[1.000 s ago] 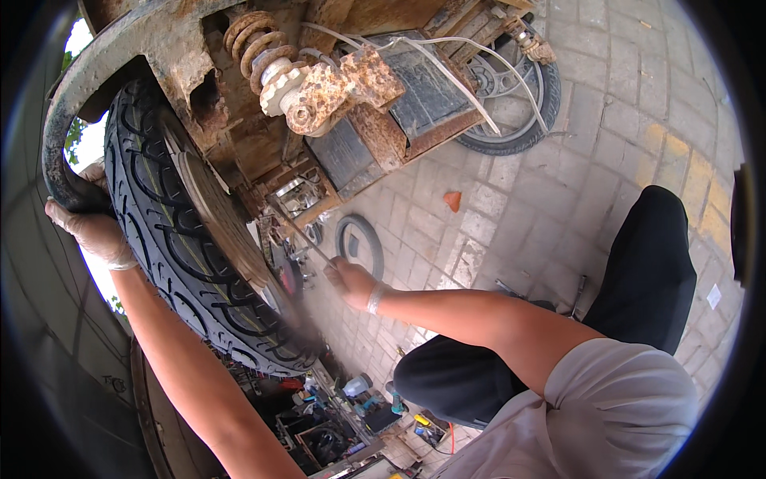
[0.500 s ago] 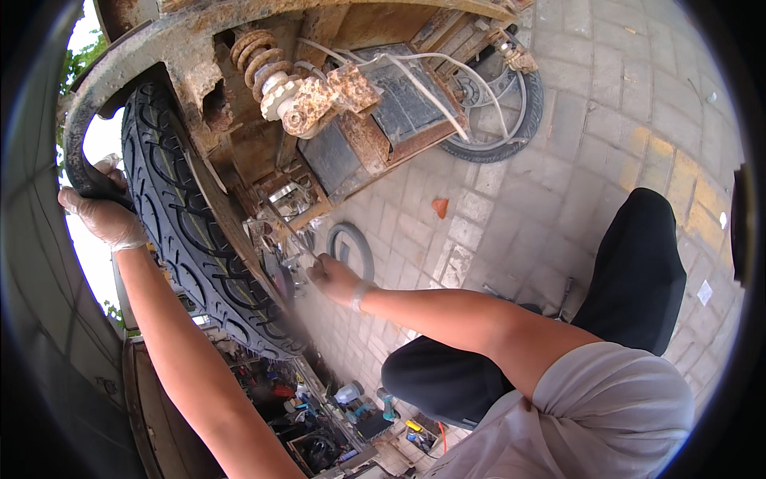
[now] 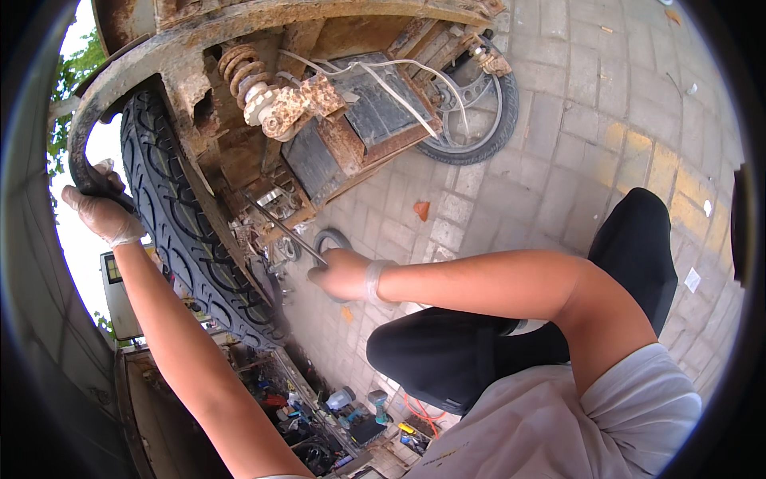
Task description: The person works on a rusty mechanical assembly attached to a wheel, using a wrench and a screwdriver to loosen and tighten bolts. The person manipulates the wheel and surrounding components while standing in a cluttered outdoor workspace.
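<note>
Beside the treaded tire point(image 3: 177, 211), left fingers point(image 3: 80, 201) grasp a curved bar point(image 3: 79, 152), right fingers point(image 3: 321, 275) a metal rod point(image 3: 279, 223).

No lettering, label, number or sign can be read. A faint dark mark low on the grey sheet point(image 3: 48, 271) along the left side is too blurred to make out, and any print on the white scrap point(image 3: 692, 279) lying on the paving point(image 3: 550, 172) or on the pale cabinet point(image 3: 120, 307) at the left is too small to tell. The tyre point(image 3: 185, 231) shows its tread pattern but no legible characters, and the teal power tool point(image 3: 378, 405) and the whitish bottle point(image 3: 341, 397) are likewise too small for any wording to be told.
</note>
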{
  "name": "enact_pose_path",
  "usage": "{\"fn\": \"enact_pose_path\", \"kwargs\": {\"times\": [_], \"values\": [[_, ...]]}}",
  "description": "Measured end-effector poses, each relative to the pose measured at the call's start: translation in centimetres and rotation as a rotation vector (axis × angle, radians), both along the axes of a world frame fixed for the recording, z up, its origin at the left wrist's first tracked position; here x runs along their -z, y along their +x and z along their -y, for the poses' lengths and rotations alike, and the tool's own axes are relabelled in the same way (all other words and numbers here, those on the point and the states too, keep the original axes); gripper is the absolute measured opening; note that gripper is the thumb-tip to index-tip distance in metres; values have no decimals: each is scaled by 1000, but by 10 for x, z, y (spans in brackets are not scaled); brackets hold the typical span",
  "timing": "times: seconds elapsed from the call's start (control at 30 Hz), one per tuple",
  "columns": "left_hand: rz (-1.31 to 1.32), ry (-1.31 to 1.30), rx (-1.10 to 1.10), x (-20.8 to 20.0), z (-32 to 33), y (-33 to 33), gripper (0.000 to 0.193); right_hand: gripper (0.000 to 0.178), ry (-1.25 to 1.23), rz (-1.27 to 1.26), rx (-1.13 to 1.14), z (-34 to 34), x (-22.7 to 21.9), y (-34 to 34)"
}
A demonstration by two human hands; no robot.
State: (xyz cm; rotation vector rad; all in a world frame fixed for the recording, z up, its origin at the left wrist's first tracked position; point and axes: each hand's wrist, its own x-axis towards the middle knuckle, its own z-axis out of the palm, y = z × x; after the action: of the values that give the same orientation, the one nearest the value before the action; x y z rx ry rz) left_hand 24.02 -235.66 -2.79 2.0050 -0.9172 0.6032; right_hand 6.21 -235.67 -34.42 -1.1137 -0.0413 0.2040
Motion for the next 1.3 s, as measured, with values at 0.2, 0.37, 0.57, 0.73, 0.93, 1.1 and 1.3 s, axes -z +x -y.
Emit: {"fn": "enact_pose_path", "kwargs": {"times": [0.2,0.37,0.57,0.73,0.93,1.1,1.3], "values": [[48,38,0,1,2,-4,81,35,-76,19,211,-63,57,15],[-53,-32,-56,1,2,-7,87,35,-26,168,345,-114,62,47],[-85,-36,-57,-8,-4,0,91,27,80,213,445,-152,56,67],[-127,-17,-10,-16,-12,5,92,25,143,202,506,-164,45,84],[-161,-60,16,-18,-15,9,87,24,208,213,547,-169,40,107],[-125,-17,23,-22,-17,11,88,24,197,246,589,-175,41,124],[-199,-13,74,-27,-22,16,88,23,229,248,603,-177,37,137]]}}
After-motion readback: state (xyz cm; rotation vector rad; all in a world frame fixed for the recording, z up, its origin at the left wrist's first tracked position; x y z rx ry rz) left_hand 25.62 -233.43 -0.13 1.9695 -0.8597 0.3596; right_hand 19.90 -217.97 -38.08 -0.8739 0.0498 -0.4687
